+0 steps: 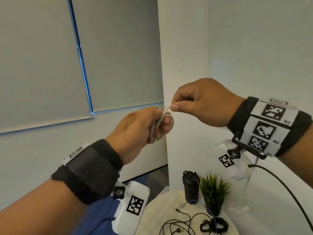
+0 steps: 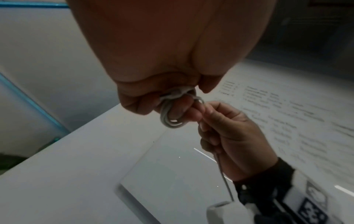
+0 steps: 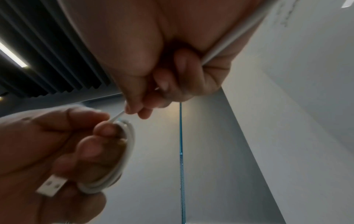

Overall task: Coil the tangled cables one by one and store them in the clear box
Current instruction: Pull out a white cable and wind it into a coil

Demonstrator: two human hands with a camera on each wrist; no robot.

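Note:
A white cable (image 1: 166, 119) is wound in small loops, held up at chest height. My left hand (image 1: 145, 124) grips the coil (image 2: 172, 119) with curled fingers; its USB plug (image 3: 51, 185) sticks out below the palm. My right hand (image 1: 191, 102) pinches the cable's free strand (image 3: 117, 117) between thumb and forefinger just above the coil, and the rest of the strand (image 2: 224, 177) runs back through that fist. Several tangled black cables (image 1: 183, 223) lie on the round table (image 1: 152, 211) below. No clear box shows in any view.
On the table stand a black bottle (image 1: 191, 188) and a small potted plant (image 1: 213, 192); a dark beaded ring (image 1: 213, 224) lies near them. A black cord (image 1: 288, 187) hangs from my right wrist. A wall corner and window blinds (image 1: 67, 65) stand behind.

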